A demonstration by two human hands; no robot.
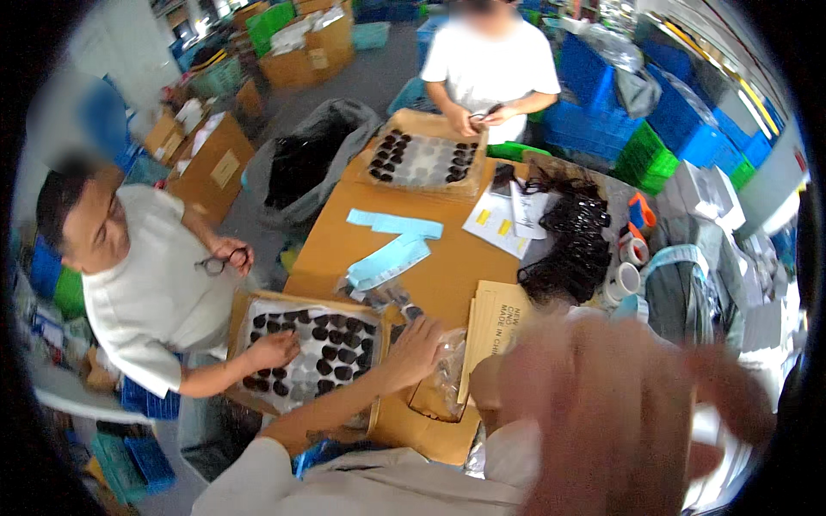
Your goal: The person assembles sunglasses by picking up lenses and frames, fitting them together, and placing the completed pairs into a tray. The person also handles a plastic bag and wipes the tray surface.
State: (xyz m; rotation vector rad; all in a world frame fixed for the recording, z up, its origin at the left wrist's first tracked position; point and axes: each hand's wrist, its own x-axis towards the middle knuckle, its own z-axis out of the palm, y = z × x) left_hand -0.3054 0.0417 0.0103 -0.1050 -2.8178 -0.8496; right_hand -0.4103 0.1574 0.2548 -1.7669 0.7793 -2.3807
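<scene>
Clear crinkled plastic bag (449,371), lengthwise fore-and-aft, is seen just right of the nearer left hand (416,351); its grip cannot be told.

Several lines of dark capital letters — large enough to make out in part — run lengthwise along the flat tan cardboard piece (495,331) on the brown tabletop (318,271). Dark strokes like handwriting mark the narrow white paper slip (527,213), too small to read. The pale rectangular label (225,170) on the open brown cardboard box (196,182) is likewise illegible — its print cannot be told.
</scene>
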